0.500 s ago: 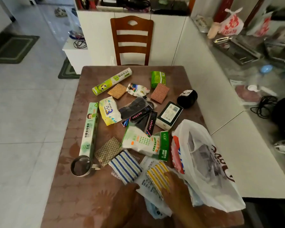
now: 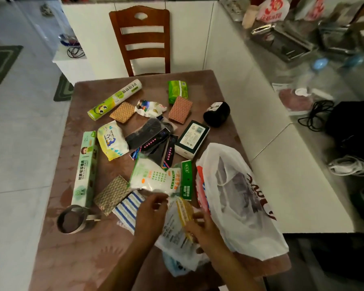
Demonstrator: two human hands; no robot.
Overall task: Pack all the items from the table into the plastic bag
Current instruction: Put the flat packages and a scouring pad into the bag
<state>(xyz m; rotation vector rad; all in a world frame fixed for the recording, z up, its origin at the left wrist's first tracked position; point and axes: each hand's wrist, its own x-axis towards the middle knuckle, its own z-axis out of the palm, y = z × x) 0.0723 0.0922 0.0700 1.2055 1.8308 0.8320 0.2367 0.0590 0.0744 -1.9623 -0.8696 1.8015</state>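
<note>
A white plastic bag [image 2: 240, 198] with red print lies open at the table's right front, dark items inside. Both hands hold a clear packet with a yellow-striped cloth [image 2: 182, 215]: my left hand [image 2: 150, 215] pinches its top left edge, my right hand [image 2: 202, 227] grips its right side, next to the bag's mouth. A blue-striped cloth packet [image 2: 127, 206] lies just left of my left hand. Above it sit a white and green pouch [image 2: 156, 177] and a green card [image 2: 186, 179]. Several more items are spread over the brown table [image 2: 57, 259].
On the table: a long green foil box [image 2: 86, 166], a metal cup [image 2: 72, 219], a wipes pack [image 2: 111, 139], a green roll [image 2: 116, 98], a white-green box [image 2: 192, 137], a black ball [image 2: 216, 114]. A wooden chair [image 2: 143, 38] stands behind. White counter [image 2: 292, 185] at right.
Both hands moved up onto the yellow-striped cloth packet and took hold of it, raising it toward the bag. The view shifted slightly forward.
</note>
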